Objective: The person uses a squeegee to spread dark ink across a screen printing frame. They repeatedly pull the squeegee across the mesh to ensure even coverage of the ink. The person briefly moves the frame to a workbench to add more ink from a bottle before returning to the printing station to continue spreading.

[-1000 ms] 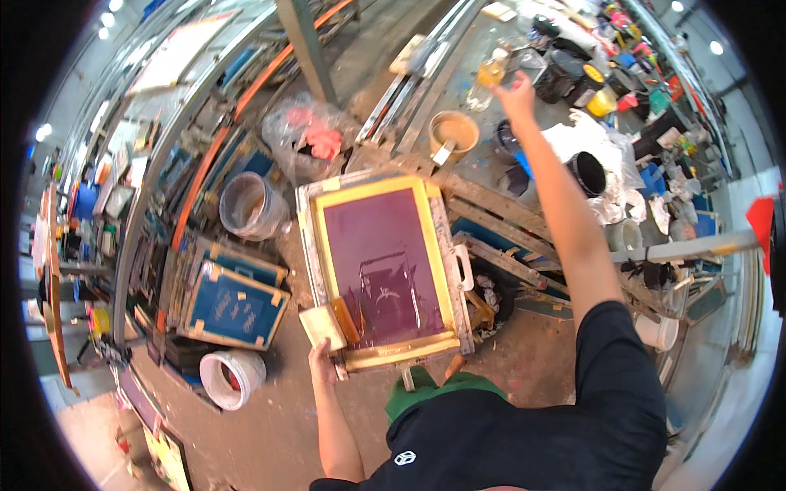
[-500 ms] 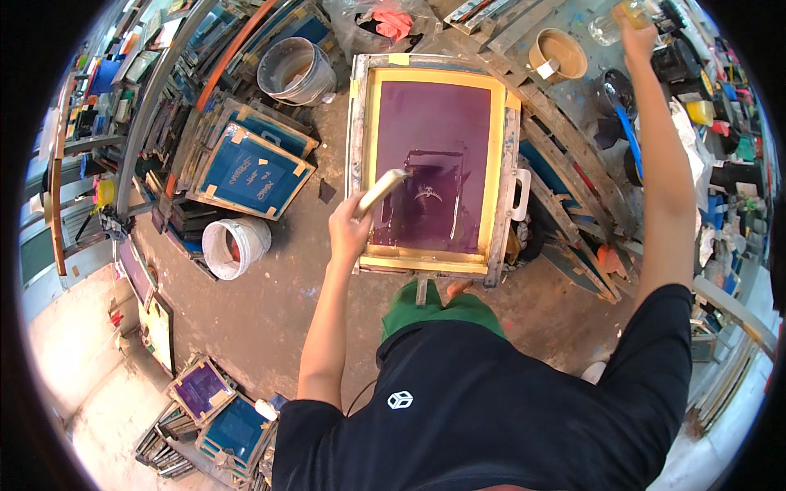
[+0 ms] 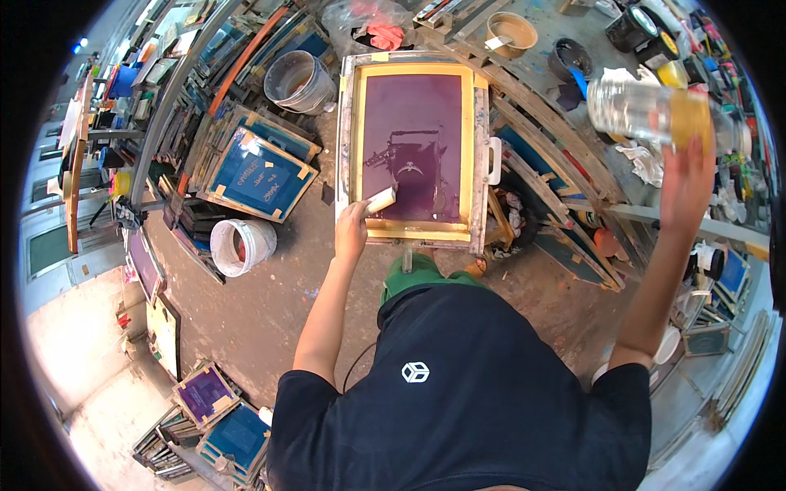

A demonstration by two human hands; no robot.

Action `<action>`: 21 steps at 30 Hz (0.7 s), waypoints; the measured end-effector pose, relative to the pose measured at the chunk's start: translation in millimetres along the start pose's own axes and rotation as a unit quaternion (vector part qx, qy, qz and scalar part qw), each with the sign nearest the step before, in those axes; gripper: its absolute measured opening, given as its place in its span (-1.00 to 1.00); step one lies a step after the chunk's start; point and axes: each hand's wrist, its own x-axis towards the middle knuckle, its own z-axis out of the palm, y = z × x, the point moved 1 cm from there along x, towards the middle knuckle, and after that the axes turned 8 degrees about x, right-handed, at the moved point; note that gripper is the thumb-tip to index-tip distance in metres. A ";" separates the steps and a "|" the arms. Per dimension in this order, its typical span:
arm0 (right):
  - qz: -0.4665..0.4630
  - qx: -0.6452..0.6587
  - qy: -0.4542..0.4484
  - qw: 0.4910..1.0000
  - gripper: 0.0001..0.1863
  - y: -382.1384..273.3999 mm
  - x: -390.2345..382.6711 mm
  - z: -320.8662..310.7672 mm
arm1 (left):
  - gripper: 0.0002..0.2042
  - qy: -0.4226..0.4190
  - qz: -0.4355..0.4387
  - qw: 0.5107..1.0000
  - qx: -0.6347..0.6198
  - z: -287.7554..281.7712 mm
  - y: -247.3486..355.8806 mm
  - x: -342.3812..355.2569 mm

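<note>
A wooden screen-printing frame (image 3: 483, 164) lies ahead of me, edged inside with yellow tape around a dark purple mesh (image 3: 413, 102). Wet dark streaks surround a small pale curved design on the mesh. My left hand (image 3: 351, 232) is closed around a short pale squeegee (image 3: 381, 200), its far end over the lower left of the mesh; I cannot tell whether it touches. Raised well out to the right, my right hand (image 3: 688, 184) grips a clear bottle (image 3: 624, 106) by its yellow end. The bottle lies sideways in the air and is blurred by motion.
A grey bucket (image 3: 300, 82) and a white bucket (image 3: 243, 247) stand on the floor to the left, near stacked blue screens (image 3: 260, 176). Wooden slats (image 3: 540, 135) run along the right. A brown tub (image 3: 512, 34) and dark paint pots (image 3: 632, 29) are at the far right.
My right hand has brought the bottle closer and outward, to the right. The squeegee in my left hand has come down toward the lower left of the mesh. My view has shifted slightly.
</note>
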 end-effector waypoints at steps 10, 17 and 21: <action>0.058 -0.050 -0.144 0.987 -0.24 48.8 -165.9 -65.6 | -0.62 0.000 0.144 0.990 -0.011 50.8 85.7 15.3; 0.104 -0.077 -0.228 0.965 -0.22 89.0 -186.6 -51.1 | -0.66 -0.124 0.308 0.942 0.049 28.3 33.9 11.3; 0.019 -0.269 -0.354 0.895 -0.26 106.5 -187.5 -53.9 | -0.69 -0.106 0.034 0.994 0.023 -11.5 -3.0 -1.3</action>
